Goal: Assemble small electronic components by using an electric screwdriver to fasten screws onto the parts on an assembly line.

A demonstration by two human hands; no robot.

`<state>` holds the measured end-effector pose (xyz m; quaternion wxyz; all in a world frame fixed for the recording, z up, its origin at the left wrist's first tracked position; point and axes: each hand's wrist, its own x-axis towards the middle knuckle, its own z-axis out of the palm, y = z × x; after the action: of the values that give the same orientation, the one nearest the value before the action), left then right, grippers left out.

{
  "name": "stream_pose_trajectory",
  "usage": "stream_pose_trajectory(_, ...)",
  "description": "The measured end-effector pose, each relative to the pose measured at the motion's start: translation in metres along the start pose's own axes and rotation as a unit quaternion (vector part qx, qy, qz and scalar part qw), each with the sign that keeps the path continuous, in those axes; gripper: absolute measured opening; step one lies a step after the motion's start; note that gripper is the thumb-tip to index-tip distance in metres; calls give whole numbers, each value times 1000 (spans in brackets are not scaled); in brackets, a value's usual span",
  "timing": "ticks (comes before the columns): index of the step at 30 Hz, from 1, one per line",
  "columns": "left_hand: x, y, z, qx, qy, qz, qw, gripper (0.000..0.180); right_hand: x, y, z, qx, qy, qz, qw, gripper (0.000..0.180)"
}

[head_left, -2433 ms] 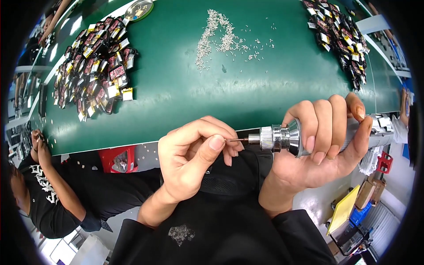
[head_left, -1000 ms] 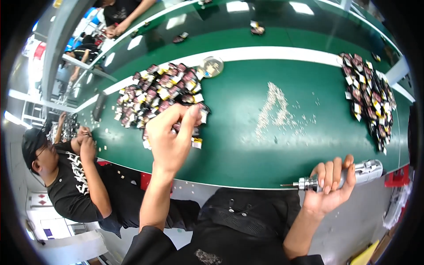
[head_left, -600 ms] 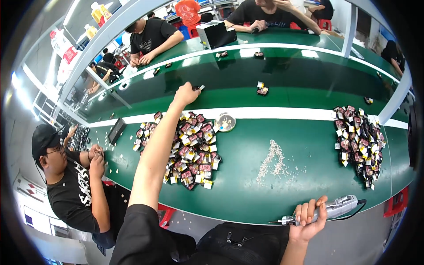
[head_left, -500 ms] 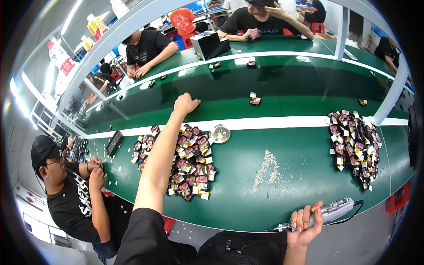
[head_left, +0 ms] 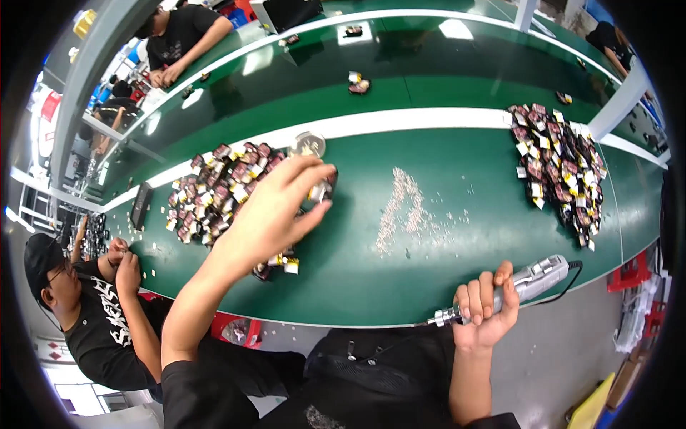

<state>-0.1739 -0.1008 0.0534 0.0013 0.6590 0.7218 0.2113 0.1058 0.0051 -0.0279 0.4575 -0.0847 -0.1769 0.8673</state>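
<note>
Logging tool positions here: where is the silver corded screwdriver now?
The screwdriver is lower right in the head view, in the right-hand grip, by the near table edge, below the right pile of black devices.

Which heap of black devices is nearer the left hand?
The left heap, partly hidden behind the left hand; no hand covers the right heap.

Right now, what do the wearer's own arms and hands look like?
Left hand and right hand are ungloved, with no wristwear visible. The left sleeve is black and loose, leaving the forearm bare; the right sleeve, also black, just shows at the lower edge.
</note>
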Motion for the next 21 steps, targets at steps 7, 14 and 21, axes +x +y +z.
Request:
stream_pose_trajectory(7, -74, 80, 51, -46, -69, 25, 996, 53, -20, 13, 12, 26, -73, 57, 995, 15)
stream_pose_trajectory(14, -80, 91, 63, -12, -34, 59, 998, 38, -46, 22, 9, 8, -65, 94, 993, 14)
stream_pose_trajectory(21, -77, 98, 80, -33, 13, 60, 998, 30, -66, 45, 16, -38, -25, 137, 990, 9)
